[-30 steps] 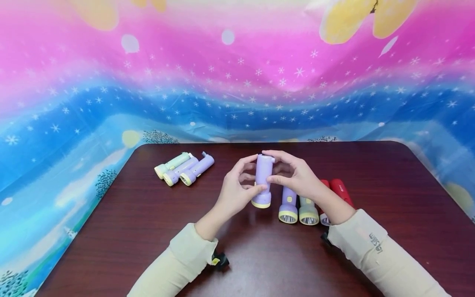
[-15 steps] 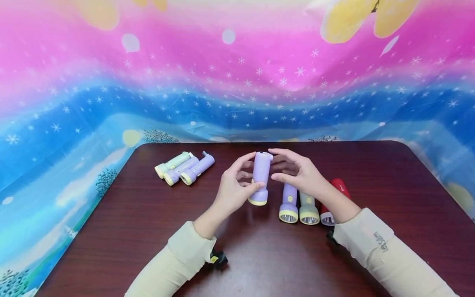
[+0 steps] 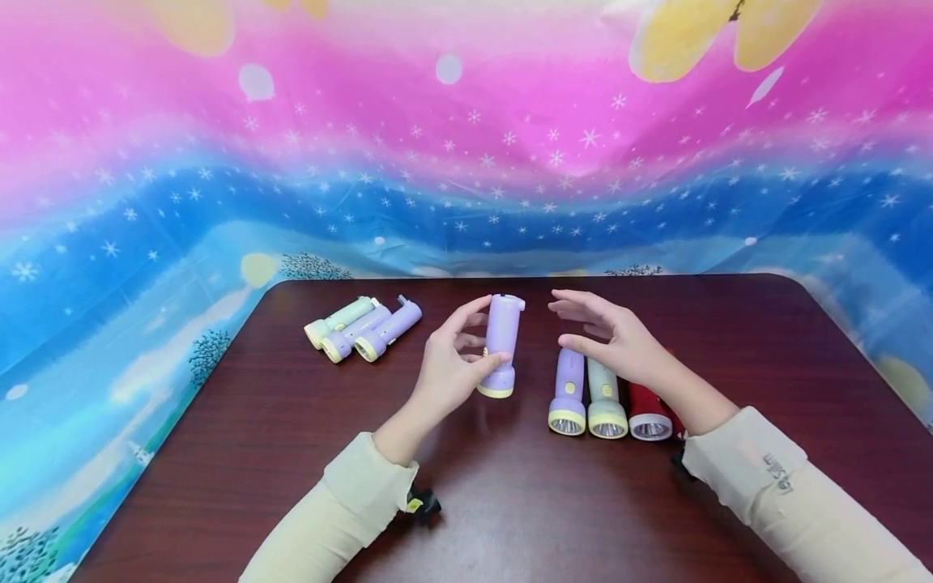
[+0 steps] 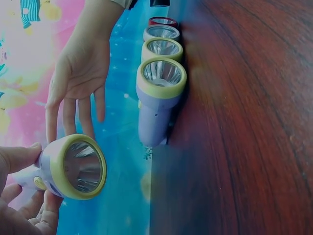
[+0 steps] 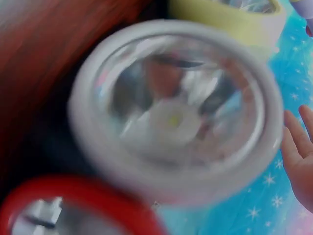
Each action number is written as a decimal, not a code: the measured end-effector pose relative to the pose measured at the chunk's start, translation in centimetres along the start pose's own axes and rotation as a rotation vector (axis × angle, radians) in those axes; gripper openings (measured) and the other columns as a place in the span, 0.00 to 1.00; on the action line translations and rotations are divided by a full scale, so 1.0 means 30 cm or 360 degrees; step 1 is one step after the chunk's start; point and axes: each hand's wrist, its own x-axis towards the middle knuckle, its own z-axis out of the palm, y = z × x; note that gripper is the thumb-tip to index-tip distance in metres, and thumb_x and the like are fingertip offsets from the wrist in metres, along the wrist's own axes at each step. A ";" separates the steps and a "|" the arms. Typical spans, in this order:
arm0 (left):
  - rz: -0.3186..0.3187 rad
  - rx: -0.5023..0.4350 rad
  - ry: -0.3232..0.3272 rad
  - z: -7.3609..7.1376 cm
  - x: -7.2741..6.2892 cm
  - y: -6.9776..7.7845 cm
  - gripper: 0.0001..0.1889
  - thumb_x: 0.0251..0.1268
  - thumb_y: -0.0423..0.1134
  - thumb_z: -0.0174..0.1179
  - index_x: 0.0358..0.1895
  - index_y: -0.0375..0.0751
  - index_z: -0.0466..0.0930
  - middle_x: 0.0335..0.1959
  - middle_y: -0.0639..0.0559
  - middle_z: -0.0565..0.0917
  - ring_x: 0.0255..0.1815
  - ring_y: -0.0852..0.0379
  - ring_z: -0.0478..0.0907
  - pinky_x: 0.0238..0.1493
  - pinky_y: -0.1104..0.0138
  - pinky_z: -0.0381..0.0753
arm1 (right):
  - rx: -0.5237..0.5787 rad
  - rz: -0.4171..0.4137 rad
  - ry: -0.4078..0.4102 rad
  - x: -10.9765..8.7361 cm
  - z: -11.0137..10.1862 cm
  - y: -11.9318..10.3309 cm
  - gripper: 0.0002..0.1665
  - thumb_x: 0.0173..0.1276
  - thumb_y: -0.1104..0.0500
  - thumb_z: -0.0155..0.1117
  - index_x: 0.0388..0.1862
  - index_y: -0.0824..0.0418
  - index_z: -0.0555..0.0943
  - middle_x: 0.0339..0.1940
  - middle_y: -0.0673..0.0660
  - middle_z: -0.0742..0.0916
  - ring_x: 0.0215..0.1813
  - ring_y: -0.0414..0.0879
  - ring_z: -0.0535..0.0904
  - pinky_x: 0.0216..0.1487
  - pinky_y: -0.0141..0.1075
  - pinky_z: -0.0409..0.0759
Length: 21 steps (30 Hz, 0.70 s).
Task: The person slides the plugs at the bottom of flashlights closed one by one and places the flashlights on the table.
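Note:
My left hand (image 3: pixel 450 363) grips a purple flashlight (image 3: pixel 503 328) around its body, thumb in front. It stands nearly upright, its yellow-rimmed head down, a small tab at its top end. The left wrist view shows its clear lens (image 4: pixel 84 166) and the yellow switch between the fingers. My right hand (image 3: pixel 623 340) holds nothing. Its fingers are extended, apart from the held flashlight, over a row of flashlights on the table. In that row lie a purple flashlight (image 3: pixel 569 376), a pale green flashlight (image 3: pixel 603 393) and a red flashlight (image 3: pixel 645 405). My right wrist mostly hides another red one.
At the back left of the dark wooden table (image 3: pixel 291 453) a mint flashlight (image 3: pixel 342 320) lies beside a purple flashlight (image 3: pixel 360 330) and a second purple flashlight (image 3: pixel 394 328). Behind the table hangs a colourful printed cloth (image 3: pixel 466 170). The right wrist view has a white-rimmed flashlight head (image 5: pixel 171 186) very close.
My right hand has let go of the purple flashlight and moved right, away from it. My left hand has carried the flashlight slightly left.

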 end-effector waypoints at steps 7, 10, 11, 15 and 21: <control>-0.0033 0.0000 0.0049 -0.018 0.002 -0.014 0.37 0.52 0.30 0.74 0.68 0.55 0.73 0.55 0.44 0.82 0.43 0.47 0.86 0.45 0.57 0.88 | -0.0178 0.0039 -0.0060 -0.035 -0.053 0.026 0.38 0.70 0.55 0.66 0.76 0.51 0.64 0.74 0.59 0.74 0.73 0.59 0.69 0.69 0.65 0.66; -0.0037 -0.0012 0.0077 -0.030 0.002 -0.019 0.37 0.52 0.29 0.74 0.68 0.53 0.73 0.54 0.43 0.82 0.43 0.46 0.86 0.45 0.58 0.88 | -0.0225 0.0047 -0.0084 -0.051 -0.069 0.033 0.38 0.70 0.55 0.66 0.76 0.53 0.65 0.74 0.59 0.73 0.74 0.60 0.68 0.70 0.66 0.65; -0.0040 -0.0012 0.0086 -0.033 0.002 -0.020 0.37 0.52 0.29 0.74 0.67 0.53 0.73 0.54 0.43 0.82 0.42 0.46 0.85 0.45 0.57 0.88 | -0.0239 0.0049 -0.0091 -0.055 -0.072 0.036 0.38 0.70 0.54 0.66 0.76 0.53 0.65 0.75 0.59 0.72 0.75 0.61 0.67 0.70 0.66 0.65; -0.0065 0.0007 0.0107 -0.043 0.002 -0.025 0.37 0.52 0.28 0.73 0.68 0.53 0.73 0.54 0.43 0.82 0.42 0.46 0.85 0.45 0.57 0.88 | -0.0290 0.0050 -0.0120 -0.077 -0.081 0.053 0.37 0.71 0.54 0.65 0.76 0.51 0.65 0.76 0.59 0.70 0.76 0.62 0.65 0.69 0.67 0.64; -0.0099 0.0032 0.0098 -0.049 0.002 -0.041 0.37 0.52 0.28 0.73 0.68 0.53 0.73 0.55 0.44 0.81 0.42 0.47 0.84 0.45 0.57 0.88 | -0.0357 0.0052 -0.0154 -0.116 -0.097 0.087 0.39 0.70 0.52 0.66 0.77 0.46 0.64 0.76 0.58 0.70 0.76 0.60 0.63 0.68 0.67 0.65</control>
